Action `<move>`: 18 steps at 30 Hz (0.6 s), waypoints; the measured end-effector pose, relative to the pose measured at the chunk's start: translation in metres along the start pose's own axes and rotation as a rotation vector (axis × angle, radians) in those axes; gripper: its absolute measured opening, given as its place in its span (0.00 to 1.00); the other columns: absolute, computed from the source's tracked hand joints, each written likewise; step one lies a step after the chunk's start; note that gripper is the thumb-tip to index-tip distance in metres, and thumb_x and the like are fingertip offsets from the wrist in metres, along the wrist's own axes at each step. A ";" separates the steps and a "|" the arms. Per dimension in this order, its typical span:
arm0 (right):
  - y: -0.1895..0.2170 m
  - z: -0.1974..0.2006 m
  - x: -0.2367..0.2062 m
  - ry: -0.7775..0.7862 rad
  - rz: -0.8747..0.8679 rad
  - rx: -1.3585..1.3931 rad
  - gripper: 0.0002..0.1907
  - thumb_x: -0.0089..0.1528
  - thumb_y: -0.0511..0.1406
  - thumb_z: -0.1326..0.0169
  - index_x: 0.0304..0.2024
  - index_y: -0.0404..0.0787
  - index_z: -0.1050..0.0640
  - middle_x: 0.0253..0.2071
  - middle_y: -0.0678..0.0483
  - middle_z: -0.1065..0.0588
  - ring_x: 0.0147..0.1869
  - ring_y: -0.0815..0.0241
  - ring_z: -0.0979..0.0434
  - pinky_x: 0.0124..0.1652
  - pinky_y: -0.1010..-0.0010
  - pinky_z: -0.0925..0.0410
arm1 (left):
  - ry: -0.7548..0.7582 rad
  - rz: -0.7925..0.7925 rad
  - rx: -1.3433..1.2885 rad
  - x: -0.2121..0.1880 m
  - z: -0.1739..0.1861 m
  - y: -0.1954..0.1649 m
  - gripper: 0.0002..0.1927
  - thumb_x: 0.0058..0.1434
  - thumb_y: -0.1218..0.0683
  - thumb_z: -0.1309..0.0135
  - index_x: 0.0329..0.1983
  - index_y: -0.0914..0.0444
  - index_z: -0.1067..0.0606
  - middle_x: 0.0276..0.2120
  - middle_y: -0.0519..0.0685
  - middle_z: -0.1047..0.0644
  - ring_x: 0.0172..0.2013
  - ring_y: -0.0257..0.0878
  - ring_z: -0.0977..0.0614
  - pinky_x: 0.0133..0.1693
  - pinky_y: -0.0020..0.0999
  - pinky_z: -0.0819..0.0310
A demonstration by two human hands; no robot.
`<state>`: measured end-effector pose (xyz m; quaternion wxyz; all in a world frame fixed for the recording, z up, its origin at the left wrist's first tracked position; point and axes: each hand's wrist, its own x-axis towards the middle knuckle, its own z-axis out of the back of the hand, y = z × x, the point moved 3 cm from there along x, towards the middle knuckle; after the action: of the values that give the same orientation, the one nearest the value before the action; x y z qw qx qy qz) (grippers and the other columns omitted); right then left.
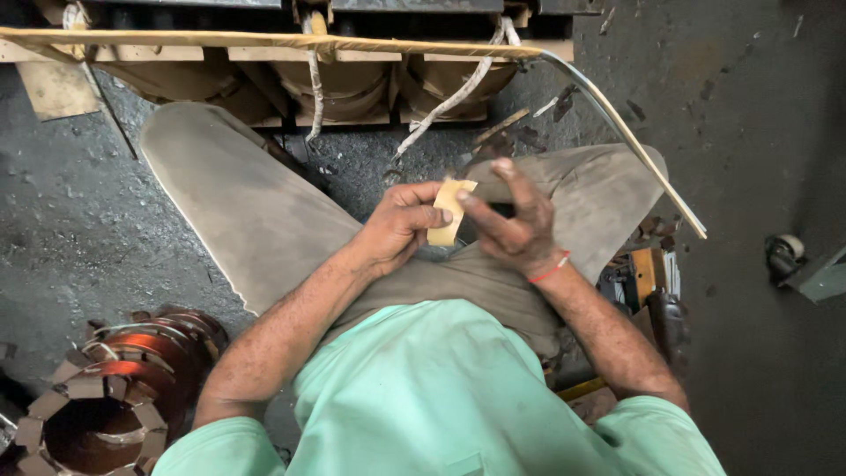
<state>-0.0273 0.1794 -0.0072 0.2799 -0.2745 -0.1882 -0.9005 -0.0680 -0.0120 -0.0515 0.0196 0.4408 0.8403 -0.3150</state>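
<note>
1. Head view, centre of the frame: the left hand and the right hand met over the person's lap, both pinching a small tan strip of paper. The left fingers were closed on its left edge, and the right thumb and forefinger held its right edge. The strip stood nearly upright and slightly bent, just above the grey trousers.

2. Same view, what could have gone wrong with the hold: the strip looked thin and light. With only fingertips on it, it could have creased, torn or slipped out if the two hands had pulled unevenly.

3. Same view, below the hands: the floor was dark, gritty and littered with scraps. A dropped strip would probably have picked up dirt, or been hard to find among the bits near the right knee.

4. Upper part of the frame: a long tan band ran across a wooden frame and bent down toward the right as a pale rod, close past the right knee. A raised elbow or knee might have knocked it.

5. Lower left of the frame: a round copper winding with tan wedges sat near the left elbow, where a backward swing of the arm could have struck it.
</note>
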 end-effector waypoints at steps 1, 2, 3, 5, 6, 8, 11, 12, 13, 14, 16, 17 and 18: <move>-0.007 0.006 -0.004 -0.013 -0.023 -0.022 0.26 0.56 0.26 0.36 0.57 0.49 0.19 0.69 0.44 0.40 0.67 0.45 0.26 0.59 0.58 0.24 | -0.001 0.040 -0.034 0.000 0.000 0.002 0.20 0.62 0.66 0.46 0.58 0.74 0.25 0.42 0.52 0.19 0.39 0.36 0.17 0.44 0.33 0.21; -0.012 0.011 -0.008 -0.025 -0.046 -0.045 0.25 0.58 0.26 0.36 0.57 0.48 0.20 0.69 0.43 0.40 0.68 0.44 0.27 0.60 0.59 0.23 | -0.008 0.039 -0.030 0.000 -0.001 0.003 0.21 0.61 0.66 0.46 0.59 0.74 0.26 0.43 0.52 0.19 0.40 0.37 0.17 0.44 0.33 0.20; -0.012 0.016 -0.012 -0.036 -0.072 -0.067 0.24 0.59 0.26 0.36 0.58 0.47 0.21 0.70 0.42 0.41 0.69 0.44 0.28 0.61 0.60 0.23 | -0.014 0.040 -0.026 0.001 -0.001 0.004 0.21 0.61 0.66 0.47 0.59 0.74 0.26 0.43 0.52 0.19 0.40 0.37 0.17 0.44 0.32 0.20; -0.006 0.023 -0.015 -0.085 -0.076 -0.040 0.25 0.59 0.24 0.37 0.58 0.47 0.21 0.71 0.43 0.42 0.70 0.46 0.28 0.62 0.58 0.25 | -0.011 0.027 -0.010 0.003 -0.002 0.006 0.21 0.61 0.66 0.47 0.60 0.74 0.26 0.44 0.53 0.19 0.40 0.37 0.17 0.45 0.32 0.21; -0.002 0.024 -0.015 -0.110 -0.080 -0.022 0.26 0.59 0.23 0.37 0.58 0.47 0.21 0.71 0.44 0.42 0.70 0.47 0.28 0.62 0.58 0.25 | -0.010 0.020 -0.001 0.004 -0.003 0.007 0.21 0.62 0.67 0.47 0.60 0.74 0.27 0.45 0.53 0.19 0.41 0.36 0.17 0.45 0.31 0.21; 0.007 0.014 -0.011 0.000 -0.095 0.046 0.28 0.57 0.25 0.39 0.58 0.51 0.20 0.72 0.45 0.43 0.70 0.44 0.29 0.64 0.57 0.27 | 0.007 0.020 -0.002 0.005 -0.006 0.010 0.21 0.63 0.67 0.47 0.60 0.74 0.27 0.45 0.52 0.19 0.42 0.36 0.17 0.46 0.32 0.21; 0.006 -0.002 -0.004 0.044 -0.136 0.116 0.30 0.57 0.25 0.39 0.62 0.53 0.21 0.74 0.43 0.46 0.74 0.41 0.32 0.67 0.58 0.28 | 0.032 0.036 -0.015 0.006 -0.008 0.014 0.19 0.63 0.67 0.47 0.58 0.75 0.26 0.44 0.53 0.20 0.41 0.38 0.16 0.45 0.33 0.19; 0.002 -0.005 -0.003 0.041 -0.147 0.138 0.31 0.59 0.25 0.39 0.63 0.53 0.22 0.76 0.42 0.47 0.75 0.41 0.33 0.68 0.58 0.29 | 0.027 0.041 -0.005 0.008 -0.008 0.016 0.18 0.63 0.66 0.47 0.57 0.75 0.26 0.44 0.53 0.20 0.41 0.38 0.16 0.44 0.34 0.19; -0.002 -0.007 -0.005 0.034 -0.222 0.112 0.31 0.59 0.24 0.40 0.64 0.53 0.22 0.76 0.41 0.48 0.77 0.40 0.34 0.69 0.57 0.29 | 0.019 0.045 0.003 0.010 -0.008 0.016 0.18 0.62 0.66 0.47 0.56 0.74 0.25 0.44 0.54 0.19 0.40 0.39 0.16 0.44 0.34 0.19; -0.007 -0.008 -0.008 0.029 -0.299 0.086 0.32 0.59 0.23 0.41 0.64 0.52 0.23 0.77 0.40 0.49 0.78 0.38 0.36 0.71 0.57 0.30 | -0.005 0.059 -0.007 0.012 -0.007 0.018 0.18 0.61 0.66 0.47 0.56 0.74 0.25 0.44 0.53 0.19 0.40 0.38 0.16 0.44 0.33 0.19; -0.012 -0.008 -0.016 0.001 -0.371 0.090 0.33 0.60 0.22 0.44 0.66 0.50 0.24 0.78 0.39 0.51 0.80 0.38 0.37 0.72 0.57 0.31 | -0.043 0.089 -0.031 0.018 -0.005 0.021 0.20 0.59 0.66 0.47 0.56 0.72 0.25 0.43 0.52 0.19 0.39 0.37 0.16 0.43 0.32 0.18; -0.011 -0.008 -0.020 -0.021 -0.362 0.125 0.33 0.61 0.21 0.45 0.68 0.49 0.26 0.78 0.39 0.51 0.81 0.39 0.37 0.72 0.57 0.32 | -0.025 0.081 -0.039 0.021 -0.005 0.022 0.20 0.59 0.66 0.47 0.56 0.72 0.25 0.43 0.52 0.19 0.39 0.37 0.16 0.43 0.32 0.19; -0.011 -0.008 -0.024 -0.042 -0.352 0.162 0.34 0.62 0.21 0.46 0.69 0.47 0.27 0.78 0.39 0.52 0.81 0.40 0.37 0.72 0.58 0.32 | -0.009 0.071 -0.048 0.025 -0.005 0.022 0.20 0.59 0.66 0.47 0.57 0.72 0.25 0.43 0.51 0.19 0.39 0.37 0.17 0.43 0.32 0.19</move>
<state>-0.0202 0.1936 -0.0294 0.1351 -0.2327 -0.3110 -0.9115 -0.0654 0.0183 -0.0671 0.0452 0.4681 0.8314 -0.2960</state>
